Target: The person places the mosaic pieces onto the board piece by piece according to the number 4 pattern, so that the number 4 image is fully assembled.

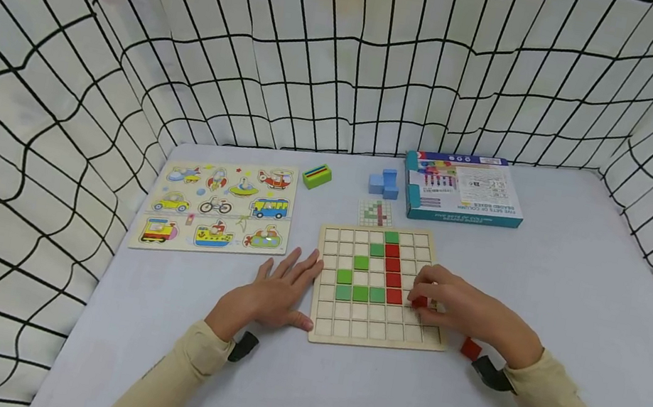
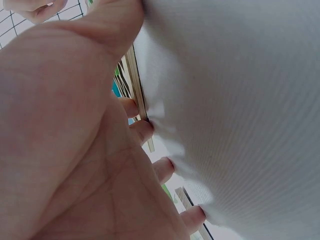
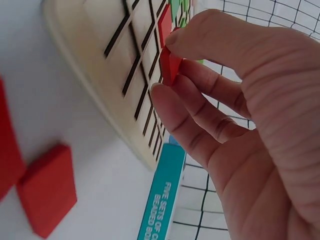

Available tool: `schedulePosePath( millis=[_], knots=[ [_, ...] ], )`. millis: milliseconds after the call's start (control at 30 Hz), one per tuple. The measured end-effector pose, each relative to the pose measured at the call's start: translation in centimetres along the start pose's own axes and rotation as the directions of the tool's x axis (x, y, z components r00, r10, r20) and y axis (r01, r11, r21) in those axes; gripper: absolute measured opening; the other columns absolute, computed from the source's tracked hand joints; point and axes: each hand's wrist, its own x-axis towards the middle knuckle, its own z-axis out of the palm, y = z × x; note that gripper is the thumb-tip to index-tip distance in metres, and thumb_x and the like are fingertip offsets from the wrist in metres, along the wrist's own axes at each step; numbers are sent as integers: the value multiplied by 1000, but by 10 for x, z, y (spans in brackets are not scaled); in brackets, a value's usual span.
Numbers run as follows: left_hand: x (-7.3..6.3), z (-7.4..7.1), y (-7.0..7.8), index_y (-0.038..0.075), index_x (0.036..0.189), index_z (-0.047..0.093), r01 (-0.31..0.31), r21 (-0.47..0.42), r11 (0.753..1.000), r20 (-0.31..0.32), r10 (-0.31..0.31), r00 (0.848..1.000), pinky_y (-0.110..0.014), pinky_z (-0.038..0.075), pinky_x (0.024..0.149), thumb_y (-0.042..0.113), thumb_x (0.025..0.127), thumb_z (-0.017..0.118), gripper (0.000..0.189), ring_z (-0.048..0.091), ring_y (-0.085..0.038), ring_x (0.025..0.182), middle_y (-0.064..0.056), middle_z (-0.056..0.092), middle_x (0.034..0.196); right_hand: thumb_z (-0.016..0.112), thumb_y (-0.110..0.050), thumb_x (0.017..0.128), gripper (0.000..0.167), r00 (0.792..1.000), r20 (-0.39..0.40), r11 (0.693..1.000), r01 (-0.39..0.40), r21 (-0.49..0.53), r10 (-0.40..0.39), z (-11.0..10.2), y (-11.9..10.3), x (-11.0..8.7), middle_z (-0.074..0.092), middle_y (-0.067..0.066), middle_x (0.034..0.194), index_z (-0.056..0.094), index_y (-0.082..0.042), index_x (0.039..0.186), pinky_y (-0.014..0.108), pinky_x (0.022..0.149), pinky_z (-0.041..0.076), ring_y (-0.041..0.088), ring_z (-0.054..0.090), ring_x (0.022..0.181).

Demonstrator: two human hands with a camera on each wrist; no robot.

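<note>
A wooden grid board [image 1: 374,346] lies on the table, with green tiles [image 1: 361,263] and a column of red tiles [image 1: 394,279] set in its squares. My right hand [image 1: 473,314] is over the board's right side, pinching a red square tile [image 3: 170,65] between thumb and fingers. In the right wrist view that tile is tilted above the grid, close to another red tile. My left hand [image 1: 275,296] lies spread at the board's left edge, its fingertips and thumb touching or almost touching the rim. Loose red tiles [image 3: 50,190] lie beside the board, under the right wrist.
A small pattern card [image 1: 375,213] sits just behind the board. Farther back are blue blocks [image 1: 384,183], a green striped block [image 1: 316,176] and a flat teal box [image 1: 465,189]. A vehicle picture puzzle [image 1: 222,208] lies to the left. Black netting [image 1: 385,44] surrounds the table.
</note>
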Motion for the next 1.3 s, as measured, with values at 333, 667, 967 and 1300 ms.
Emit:
schedulePosePath(
  millis=[333,667,967,1300],
  knots=[
    [-1,1,0,12,174,6,4,5,1000,-7,-4,1000,-72,7,131,56,96,73,112,-6,-39,170,-8,-2,184,84,-9,92,16,993,22,993,113,26,-113,16,-16,20,65,4,110,80,-11,107,28,89,62,17,59,104],
    [-1,-1,1,11,174,7,2,1,1000,-6,-2,1000,-72,6,131,55,96,74,111,-7,-40,170,-8,-3,184,83,-9,93,16,996,66,998,60,32,-62,19,-21,18,66,4,117,81,-14,108,33,94,62,19,61,110],
    [2,2,-2,13,174,4,-6,-4,1000,-3,6,1000,-72,4,131,57,96,72,112,-8,-38,170,-6,-5,184,84,-14,94,15,996,56,997,75,6,-75,19,-23,19,66,3,117,81,-15,108,31,95,62,17,60,111],
    [0,0,0,12,174,6,6,15,1000,1,-6,1000,-73,7,131,57,96,73,112,-7,-39,170,-7,-3,184,84,-15,94,15,996,55,997,71,13,-72,18,-23,20,68,3,119,82,-16,108,32,96,63,17,62,112]
  ],
)
